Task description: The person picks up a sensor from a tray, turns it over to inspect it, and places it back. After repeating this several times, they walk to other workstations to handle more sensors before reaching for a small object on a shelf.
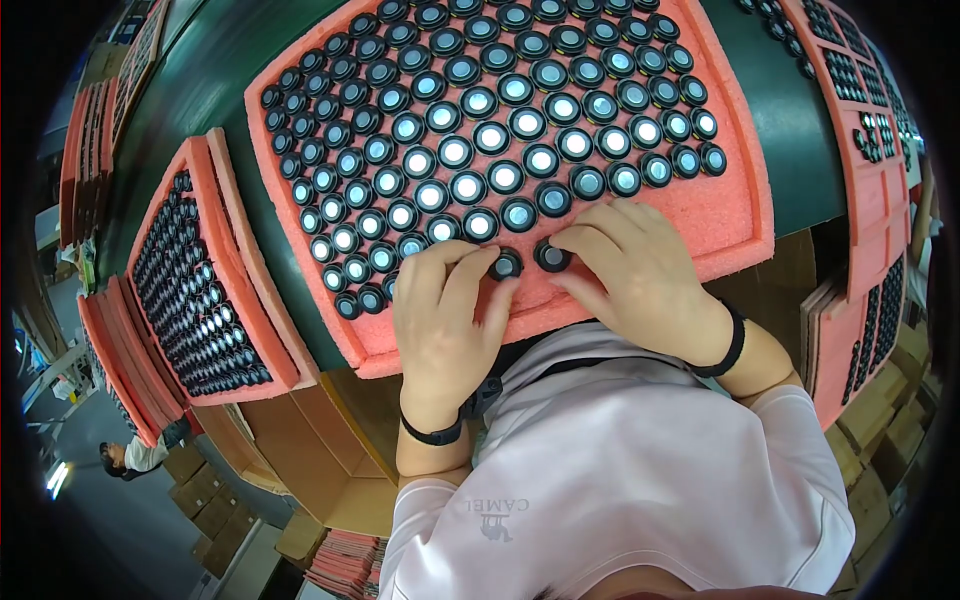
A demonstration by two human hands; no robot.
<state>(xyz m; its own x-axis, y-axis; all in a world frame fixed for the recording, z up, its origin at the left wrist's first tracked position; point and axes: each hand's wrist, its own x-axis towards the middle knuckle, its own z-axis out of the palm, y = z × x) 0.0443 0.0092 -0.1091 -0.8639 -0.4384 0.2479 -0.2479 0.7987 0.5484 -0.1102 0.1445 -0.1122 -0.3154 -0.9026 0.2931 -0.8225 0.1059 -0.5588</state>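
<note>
A pink foam tray point(735, 215) lies before me, filled with rows of small round black parts point(467, 187) that have shiny silver-white discs in their centres. At its near edge, my left hand point(440, 310) pinches one black round part point(506, 264) between thumb and fingers. Just to the right, my right hand point(645, 285) has its thumb and index finger closed around another black round part point(551, 255). Both parts sit low against the foam, below the nearest row, a small gap apart. Whether they touch the foam cannot be made out. A black band circles each wrist.
More filled pink trays stand at the left point(200, 290) and along the right point(860, 180). The table point(795, 130) is dark green. Open cardboard boxes point(325, 450) sit below its left edge. Far off at the lower left is another person point(140, 457).
</note>
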